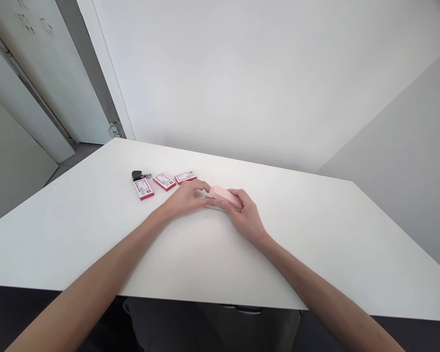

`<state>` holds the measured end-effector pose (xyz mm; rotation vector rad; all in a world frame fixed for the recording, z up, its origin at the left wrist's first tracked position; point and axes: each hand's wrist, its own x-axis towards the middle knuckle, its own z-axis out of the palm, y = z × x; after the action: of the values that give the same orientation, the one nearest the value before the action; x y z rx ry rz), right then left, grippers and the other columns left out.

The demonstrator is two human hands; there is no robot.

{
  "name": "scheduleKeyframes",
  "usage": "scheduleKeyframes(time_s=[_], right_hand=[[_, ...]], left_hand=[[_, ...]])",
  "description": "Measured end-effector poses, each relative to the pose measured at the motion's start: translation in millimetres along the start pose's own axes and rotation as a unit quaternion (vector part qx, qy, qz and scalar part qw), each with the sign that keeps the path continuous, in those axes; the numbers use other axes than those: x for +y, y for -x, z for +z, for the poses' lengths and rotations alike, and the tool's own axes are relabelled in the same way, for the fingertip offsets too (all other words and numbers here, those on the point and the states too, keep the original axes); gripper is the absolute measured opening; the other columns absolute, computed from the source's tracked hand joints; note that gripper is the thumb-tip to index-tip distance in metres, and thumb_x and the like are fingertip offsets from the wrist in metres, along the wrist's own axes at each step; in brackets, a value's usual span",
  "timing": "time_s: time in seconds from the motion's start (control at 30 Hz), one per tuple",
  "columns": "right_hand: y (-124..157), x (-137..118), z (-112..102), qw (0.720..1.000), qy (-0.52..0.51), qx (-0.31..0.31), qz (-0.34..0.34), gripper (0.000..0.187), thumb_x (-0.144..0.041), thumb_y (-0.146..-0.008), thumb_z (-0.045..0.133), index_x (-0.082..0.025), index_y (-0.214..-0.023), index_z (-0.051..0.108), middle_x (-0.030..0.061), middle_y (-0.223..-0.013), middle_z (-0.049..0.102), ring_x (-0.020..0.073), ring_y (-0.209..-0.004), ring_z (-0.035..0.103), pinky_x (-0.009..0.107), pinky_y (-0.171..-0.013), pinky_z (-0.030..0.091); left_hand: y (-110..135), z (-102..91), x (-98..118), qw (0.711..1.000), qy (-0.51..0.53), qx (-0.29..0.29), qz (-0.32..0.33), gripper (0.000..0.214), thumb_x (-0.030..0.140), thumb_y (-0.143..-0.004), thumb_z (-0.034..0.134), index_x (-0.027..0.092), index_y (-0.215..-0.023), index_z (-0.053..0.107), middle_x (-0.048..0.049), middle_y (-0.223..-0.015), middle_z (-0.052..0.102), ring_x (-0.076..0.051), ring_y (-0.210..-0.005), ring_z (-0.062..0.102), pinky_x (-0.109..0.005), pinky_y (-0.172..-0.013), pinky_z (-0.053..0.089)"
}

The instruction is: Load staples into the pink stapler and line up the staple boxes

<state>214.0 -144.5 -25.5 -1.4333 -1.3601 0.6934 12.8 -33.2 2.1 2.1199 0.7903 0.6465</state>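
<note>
The right hand [246, 215] is wrapped around the near end of a pink stapler [225, 196], fingers curled over its top and side, so the grip is closed on it. The left hand [187, 196] meets the stapler at its far, left end: the fingers are bent and the tips press against the front of the body, a narrow pinch rather than a full grasp. Whether those fingertips hold anything small between them cannot be told, since they hide the spot. The stapler lies low on the white table [315, 234], about mid-table and a little beyond the centre, its pale underside just showing below the pink top.

Just left of the left hand lie three small flat boxes, each white on top with a red edge. The nearest box [185, 177] sits just behind the left knuckles. The middle box [164, 181] is beside it, and the third box [143, 188] lies a little nearer the person, turned lengthwise. All three carry a printed label with a red frame and a small red square, but the writing is too small to read. No brand can be made out on the stapler either. A small black tool [138, 175] with a metal tip rests touching the far end of the third box.

Behind the table rise a plain white wall [264, 73] and, at left, a door [36, 68].
</note>
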Motion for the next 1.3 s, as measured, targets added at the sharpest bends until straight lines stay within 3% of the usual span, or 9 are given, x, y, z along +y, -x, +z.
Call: scheduleKeyframes(time_s=[0.23,0.6,0.73,0.9,1.1,1.3], right_hand=[[0.9,-6.1,-1.3,0.997,-0.062,-0.017,0.042,0.041,-0.054,-0.093,0.07,-0.027,-0.124,0.065,0.0052,-0.13,0.072,0.0273,-0.117,0.066,0.043,-0.101,0.054],[-0.2,-6.7,-3.7,0.986,-0.161,-0.03,0.018,0.04,-0.054,-0.096,0.07,-0.028,-0.127,0.062,0.0065,-0.125,0.07,0.0241,-0.112,0.066,0.043,-0.102,0.055],[-0.3,-7.6,-2.7,0.975,-0.214,-0.053,0.004,0.038,-0.052,-0.098,0.071,-0.029,-0.126,0.062,0.007,-0.127,0.069,0.0239,-0.117,0.066,0.044,-0.102,0.057],[-1.9,-9.7,-1.9,0.975,-0.216,-0.056,0.004,0.04,-0.055,-0.096,0.073,-0.029,-0.124,0.062,0.0075,-0.129,0.07,0.0245,-0.122,0.066,0.044,-0.103,0.058],[-4.3,-9.4,-1.9,0.973,-0.224,-0.059,0.005,0.042,-0.058,-0.094,0.074,-0.029,-0.121,0.062,0.0085,-0.13,0.072,0.0264,-0.125,0.067,0.045,-0.104,0.058],[-4.5,-7.7,-2.8,0.977,-0.206,-0.063,0.011,0.044,-0.06,-0.093,0.074,-0.029,-0.122,0.062,0.0083,-0.13,0.072,0.026,-0.12,0.069,0.046,-0.104,0.058]], left_hand=[[-0.7,0.4,1.3,1.0,0.022,-0.005,0.004,0.037,0.06,-0.083,0.08,0.025,-0.094,0.079,-0.0021,-0.108,0.079,-0.025,-0.108,0.069,-0.036,-0.091,0.051],[-0.9,4.3,5.6,1.0,0.006,0.0,0.019,0.027,0.05,-0.082,0.082,0.024,-0.089,0.077,-0.0031,-0.107,0.08,-0.025,-0.105,0.07,-0.038,-0.089,0.051],[1.4,9.5,6.8,1.0,0.011,-0.009,0.005,0.028,0.048,-0.081,0.083,0.025,-0.093,0.076,-0.0019,-0.105,0.078,-0.023,-0.099,0.07,-0.035,-0.082,0.052],[1.6,11.7,3.5,0.999,0.016,-0.018,0.028,0.03,0.046,-0.084,0.082,0.025,-0.102,0.071,-0.001,-0.104,0.075,-0.022,-0.1,0.069,-0.032,-0.079,0.052],[0.7,8.9,2.7,0.996,-0.007,-0.044,0.073,0.024,0.048,-0.091,0.075,0.03,-0.106,0.078,-0.0031,-0.109,0.075,-0.023,-0.105,0.067,-0.033,-0.081,0.054],[0.5,8.0,6.0,0.995,-0.023,-0.054,0.081,0.022,0.048,-0.093,0.072,0.028,-0.101,0.076,-0.0041,-0.108,0.075,-0.024,-0.102,0.067,-0.035,-0.08,0.055]])
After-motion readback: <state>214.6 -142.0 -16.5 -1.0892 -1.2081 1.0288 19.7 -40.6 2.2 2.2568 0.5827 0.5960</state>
